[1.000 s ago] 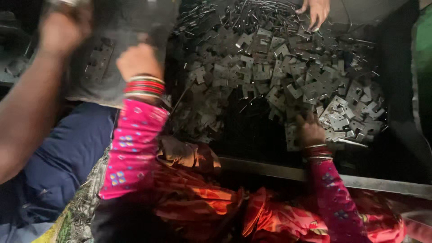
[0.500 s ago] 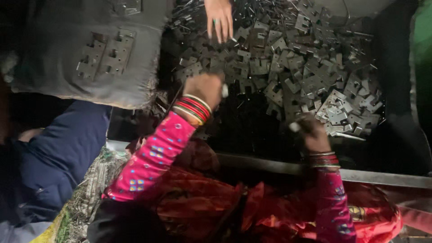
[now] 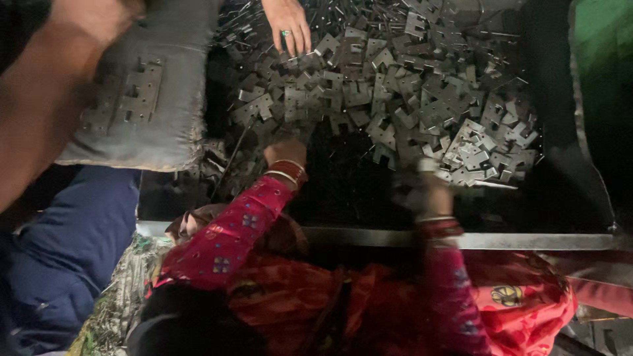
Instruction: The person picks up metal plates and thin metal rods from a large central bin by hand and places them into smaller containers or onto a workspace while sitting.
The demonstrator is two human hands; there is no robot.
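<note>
Far left: blurred bare forearm (image 3: 39,112) of another person crossing the view, over a grey sack (image 3: 142,99) with flat punched plates (image 3: 135,95) lying on it; blue cloth (image 3: 72,244) below that. Next, left hand (image 3: 285,153), pink patterned sleeve and bangles, reaching into the near edge of the pile of stamped metal brackets (image 3: 395,99) in the dark bin (image 3: 567,198) — fingers buried among the pieces, so can't tell whether it's closed on anything. Above it, a co-worker's hand (image 3: 288,26) with a ring, fingers spread down on the pile's top edge. Right hand (image 3: 425,188) is motion-blurred at the pile's lower front, just touching the nearest brackets — grip unreadable. Metal rail (image 3: 527,240) of the bin runs across between both wrists and the red clothing (image 3: 514,296). Green surface (image 3: 603,59) at far right.
</note>
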